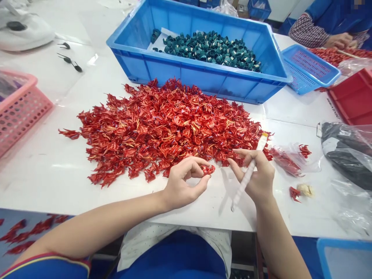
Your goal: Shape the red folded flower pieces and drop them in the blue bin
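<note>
Head view: left hand (184, 184) pinches a small red folded piece (208, 169).

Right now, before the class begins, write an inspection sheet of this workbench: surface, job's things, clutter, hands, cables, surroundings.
surface: white table
job's things: heap of red folded pieces; teal folded pieces in a blue crate
clutter: pink basket; plastic bag
hands: left hand pinches one red piece; right hand holds a white stick
cables: nothing seen
surroundings: co-worker's hands at upper right
</note>
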`<act>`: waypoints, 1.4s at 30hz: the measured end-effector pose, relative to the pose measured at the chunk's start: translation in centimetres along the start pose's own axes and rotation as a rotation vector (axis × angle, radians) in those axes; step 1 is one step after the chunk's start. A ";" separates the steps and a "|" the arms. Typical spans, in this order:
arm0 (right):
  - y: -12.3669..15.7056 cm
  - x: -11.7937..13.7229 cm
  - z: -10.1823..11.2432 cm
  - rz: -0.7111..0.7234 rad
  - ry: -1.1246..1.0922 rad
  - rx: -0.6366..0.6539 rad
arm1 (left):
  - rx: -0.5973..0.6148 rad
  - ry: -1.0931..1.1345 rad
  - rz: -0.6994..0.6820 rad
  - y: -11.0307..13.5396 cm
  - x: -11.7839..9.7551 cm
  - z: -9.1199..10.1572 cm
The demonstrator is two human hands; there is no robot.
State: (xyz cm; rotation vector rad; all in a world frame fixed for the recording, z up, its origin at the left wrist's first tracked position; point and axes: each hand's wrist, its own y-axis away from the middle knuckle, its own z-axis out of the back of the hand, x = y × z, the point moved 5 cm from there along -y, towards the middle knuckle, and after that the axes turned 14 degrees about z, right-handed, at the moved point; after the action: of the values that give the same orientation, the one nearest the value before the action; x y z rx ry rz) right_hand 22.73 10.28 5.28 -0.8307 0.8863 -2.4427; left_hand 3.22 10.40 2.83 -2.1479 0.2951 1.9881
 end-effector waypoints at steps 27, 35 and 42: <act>0.0 2.0 0.1 0.068 -0.235 -0.048 | 0.201 0.366 0.215 -0.5 1.1 -0.8; 0.0 2.4 -0.4 0.045 -0.310 0.008 | 0.308 0.415 0.360 -0.7 1.4 -0.9; -0.1 3.6 -1.2 0.257 -0.279 0.113 | 0.232 0.145 0.391 -1.0 0.7 -0.7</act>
State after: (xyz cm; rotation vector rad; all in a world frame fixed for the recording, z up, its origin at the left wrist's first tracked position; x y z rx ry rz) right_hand 19.28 8.90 5.94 -0.9258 0.6972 -2.0732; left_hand 4.18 11.14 2.18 -2.2133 0.9851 1.8626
